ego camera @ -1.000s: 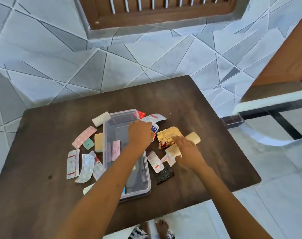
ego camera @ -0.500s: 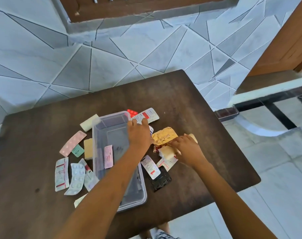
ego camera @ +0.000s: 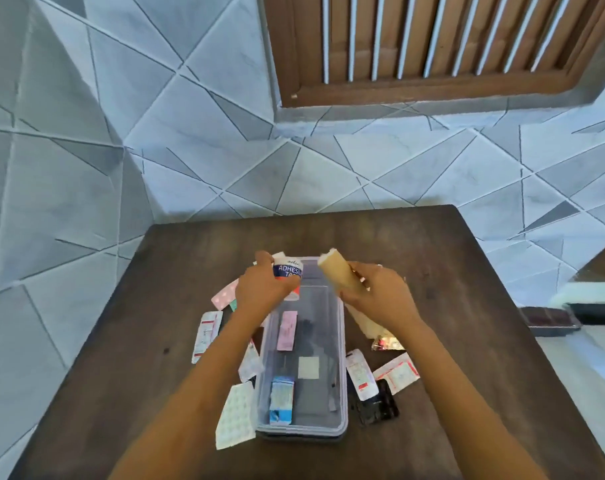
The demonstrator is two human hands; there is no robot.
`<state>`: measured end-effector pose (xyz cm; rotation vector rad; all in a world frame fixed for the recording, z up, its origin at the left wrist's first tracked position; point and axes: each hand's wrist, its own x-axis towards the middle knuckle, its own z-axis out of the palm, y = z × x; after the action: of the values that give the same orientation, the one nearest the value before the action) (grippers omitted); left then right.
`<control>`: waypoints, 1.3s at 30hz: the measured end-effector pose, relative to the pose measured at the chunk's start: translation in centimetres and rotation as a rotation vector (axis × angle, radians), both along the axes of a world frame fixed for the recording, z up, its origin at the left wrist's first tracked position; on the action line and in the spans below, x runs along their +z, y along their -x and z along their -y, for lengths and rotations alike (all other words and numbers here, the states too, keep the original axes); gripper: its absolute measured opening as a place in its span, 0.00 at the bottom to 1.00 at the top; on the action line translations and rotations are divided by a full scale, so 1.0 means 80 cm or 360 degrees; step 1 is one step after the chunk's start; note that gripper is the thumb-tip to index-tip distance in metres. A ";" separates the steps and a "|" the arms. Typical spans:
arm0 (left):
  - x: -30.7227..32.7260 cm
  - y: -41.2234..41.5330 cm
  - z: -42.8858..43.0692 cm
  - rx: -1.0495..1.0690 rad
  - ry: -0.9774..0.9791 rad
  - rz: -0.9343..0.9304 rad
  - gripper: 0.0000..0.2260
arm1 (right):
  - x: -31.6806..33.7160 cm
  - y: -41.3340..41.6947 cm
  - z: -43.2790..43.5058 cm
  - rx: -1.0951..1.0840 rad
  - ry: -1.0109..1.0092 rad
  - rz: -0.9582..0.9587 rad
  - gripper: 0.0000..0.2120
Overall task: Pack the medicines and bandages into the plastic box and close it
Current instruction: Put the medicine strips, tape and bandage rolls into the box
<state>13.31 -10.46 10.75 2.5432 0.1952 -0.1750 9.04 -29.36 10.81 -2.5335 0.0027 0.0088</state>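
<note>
A clear plastic box (ego camera: pixel 341 344) stands open in the middle of the dark wooden table (ego camera: pixel 467 323). Inside it lie a pink blister strip (ego camera: pixel 287 330), a blue sachet (ego camera: pixel 281 400) and a small white pad (ego camera: pixel 308 367). My left hand (ego camera: pixel 261 289) holds an adhesive tape pack (ego camera: pixel 288 271) above the box's far end. My right hand (ego camera: pixel 377 292) grips a beige bandage roll (ego camera: pixel 337 271), raised over the box's far right corner. Blister strips lie on both sides of the box.
Left of the box lie a white-red strip (ego camera: pixel 207 336), a pink strip (ego camera: pixel 224 293) and a white tablet sheet (ego camera: pixel 235 415). To its right lie a gold foil pack (ego camera: pixel 386 342), two white-red strips (ego camera: pixel 361 374) and a black strip (ego camera: pixel 377 407). A tiled wall rises behind the table.
Both hands have lifted off the table: the left took up the adhesive tape pack, the right raised the bandage roll. The camera tilted upward.
</note>
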 end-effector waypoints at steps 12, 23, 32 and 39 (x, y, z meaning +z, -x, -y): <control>-0.054 -0.019 0.006 -0.0311 -0.0417 0.0078 0.27 | -0.055 -0.067 -0.097 -0.0180 0.0239 -0.0270 0.22; -0.078 -0.035 0.006 -0.0618 -0.0523 0.0009 0.16 | -0.079 -0.059 -0.079 0.0500 0.0777 -0.0594 0.28; -0.083 -0.036 -0.009 -0.0881 -0.0615 0.0049 0.20 | -0.095 -0.053 -0.076 0.0585 0.1182 -0.0424 0.36; -0.091 -0.037 -0.006 -0.0734 -0.0631 0.0080 0.22 | -0.098 -0.044 -0.072 0.0563 0.1177 -0.0414 0.36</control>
<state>16.26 -10.00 3.45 2.9471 -0.4226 -0.2706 12.59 -23.58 2.93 -3.2065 -0.4073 0.5740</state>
